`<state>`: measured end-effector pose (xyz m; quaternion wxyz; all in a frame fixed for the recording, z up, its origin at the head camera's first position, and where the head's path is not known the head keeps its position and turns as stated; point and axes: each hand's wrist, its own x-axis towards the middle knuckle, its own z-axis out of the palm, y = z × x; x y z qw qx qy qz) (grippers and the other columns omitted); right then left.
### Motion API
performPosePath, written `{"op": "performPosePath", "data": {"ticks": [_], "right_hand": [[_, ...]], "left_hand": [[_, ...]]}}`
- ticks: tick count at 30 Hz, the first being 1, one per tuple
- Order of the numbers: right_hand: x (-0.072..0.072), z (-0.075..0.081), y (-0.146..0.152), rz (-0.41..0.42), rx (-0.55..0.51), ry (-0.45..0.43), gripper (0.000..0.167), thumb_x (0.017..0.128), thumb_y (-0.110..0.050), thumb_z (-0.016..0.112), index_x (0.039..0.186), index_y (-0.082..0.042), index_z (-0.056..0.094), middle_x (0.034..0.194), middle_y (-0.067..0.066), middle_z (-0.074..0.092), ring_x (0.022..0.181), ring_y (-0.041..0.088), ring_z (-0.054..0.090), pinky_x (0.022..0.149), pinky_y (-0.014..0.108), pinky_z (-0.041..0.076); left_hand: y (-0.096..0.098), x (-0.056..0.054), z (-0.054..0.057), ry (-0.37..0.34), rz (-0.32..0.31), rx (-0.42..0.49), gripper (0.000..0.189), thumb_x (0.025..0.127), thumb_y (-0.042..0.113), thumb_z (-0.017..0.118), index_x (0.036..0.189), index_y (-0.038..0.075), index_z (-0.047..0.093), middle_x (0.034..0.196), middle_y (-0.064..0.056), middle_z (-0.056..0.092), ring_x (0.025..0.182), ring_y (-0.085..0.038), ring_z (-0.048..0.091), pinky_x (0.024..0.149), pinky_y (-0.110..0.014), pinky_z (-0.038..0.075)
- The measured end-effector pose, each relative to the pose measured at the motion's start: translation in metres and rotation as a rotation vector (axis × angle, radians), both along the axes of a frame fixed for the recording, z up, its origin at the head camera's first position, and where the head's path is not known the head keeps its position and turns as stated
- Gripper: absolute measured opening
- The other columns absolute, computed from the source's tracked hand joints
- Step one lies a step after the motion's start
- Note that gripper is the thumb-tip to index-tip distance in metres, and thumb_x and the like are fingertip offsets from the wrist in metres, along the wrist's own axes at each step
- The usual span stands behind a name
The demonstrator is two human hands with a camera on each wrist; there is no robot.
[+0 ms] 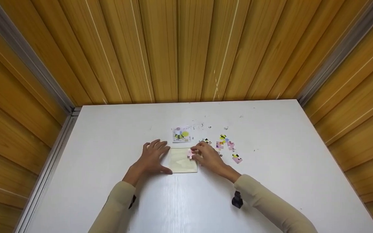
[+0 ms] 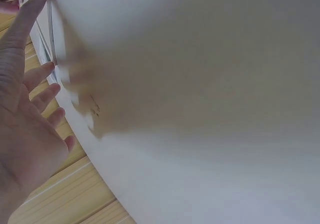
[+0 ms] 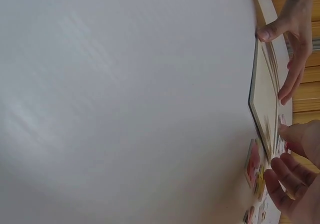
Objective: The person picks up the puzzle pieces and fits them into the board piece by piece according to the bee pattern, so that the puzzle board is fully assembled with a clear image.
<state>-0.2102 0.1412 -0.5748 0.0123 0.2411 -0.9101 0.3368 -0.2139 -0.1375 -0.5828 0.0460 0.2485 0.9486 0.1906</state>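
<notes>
A pale square wooden puzzle board point(image 1: 180, 163) lies on the white table. My left hand point(image 1: 152, 158) is spread along its left side, thumb at the near corner and index finger by the far one. Between the thumb and fingers of my right hand point(image 1: 209, 157) is a pink jigsaw piece point(image 1: 190, 154), held over the board's upper right part. The right wrist view shows the board point(image 3: 262, 91) edge-on, with the left thumb at its corner; the held piece is largely hidden there by the fingers. In the left wrist view, the left hand point(image 2: 27, 119) has its fingers extended.
Just beyond the board is a small picture card point(image 1: 181, 134) with a bee on it. Loose jigsaw pieces point(image 1: 231, 145) are scattered right of the right hand, one piece point(image 1: 237, 158) lying apart. Wood-patterned panels point(image 1: 189, 51) rise behind the table.
</notes>
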Motion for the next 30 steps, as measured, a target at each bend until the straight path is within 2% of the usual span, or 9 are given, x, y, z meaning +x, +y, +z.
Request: {"op": "performPosePath", "data": {"ticks": [6,10,14,17,23,30], "right_hand": [[-0.003,-0.002,-0.012,0.018,-0.002,-0.034,0.030,0.094,-0.013,0.073,0.121,-0.002,0.072,0.107,0.007,0.065,0.093,0.018,0.062,0.081,0.030,0.053],[-0.001,-0.005,-0.017,0.048,-0.005,-0.039,0.028,0.094,-0.014,0.073,0.120,-0.003,0.072,0.108,0.007,0.065,0.099,0.021,0.065,0.087,0.036,0.055],[-0.002,-0.008,-0.023,0.089,0.016,-0.011,0.026,0.094,-0.015,0.072,0.118,-0.004,0.074,0.109,0.008,0.067,0.105,0.023,0.061,0.094,0.040,0.052],[-0.003,-0.009,-0.027,0.103,0.033,0.029,0.025,0.093,-0.016,0.073,0.116,-0.004,0.075,0.108,0.008,0.069,0.103,0.024,0.059,0.093,0.041,0.050],[-0.006,-0.012,-0.030,0.087,0.033,0.095,0.022,0.091,-0.016,0.075,0.110,-0.005,0.077,0.104,0.009,0.071,0.099,0.025,0.058,0.091,0.042,0.049],[-0.008,-0.015,-0.033,0.050,0.043,0.070,0.023,0.091,-0.019,0.076,0.110,-0.007,0.077,0.106,0.008,0.071,0.103,0.026,0.060,0.095,0.044,0.049]], "left_hand": [[-0.001,-0.001,0.003,0.020,0.009,-0.033,0.102,0.060,0.061,0.091,0.142,0.009,0.058,0.156,-0.015,0.048,0.148,-0.042,0.034,0.114,-0.068,0.025],[0.000,0.000,0.004,0.003,-0.005,-0.036,0.102,0.062,0.060,0.091,0.142,0.007,0.056,0.155,-0.016,0.047,0.148,-0.044,0.034,0.114,-0.069,0.025],[0.002,0.000,0.006,0.001,0.003,-0.056,0.100,0.061,0.058,0.092,0.140,0.007,0.057,0.155,-0.015,0.047,0.148,-0.042,0.034,0.115,-0.069,0.024],[0.003,0.000,0.007,0.009,-0.003,-0.065,0.099,0.061,0.058,0.092,0.139,0.006,0.058,0.155,-0.016,0.047,0.149,-0.042,0.034,0.115,-0.069,0.024],[0.005,-0.001,0.008,0.024,-0.024,-0.048,0.099,0.060,0.057,0.093,0.137,0.003,0.060,0.155,-0.020,0.047,0.148,-0.045,0.035,0.114,-0.071,0.025],[0.006,0.000,0.008,-0.006,-0.004,-0.046,0.103,0.061,0.058,0.092,0.142,0.005,0.057,0.156,-0.020,0.046,0.149,-0.044,0.034,0.116,-0.070,0.023]]}}
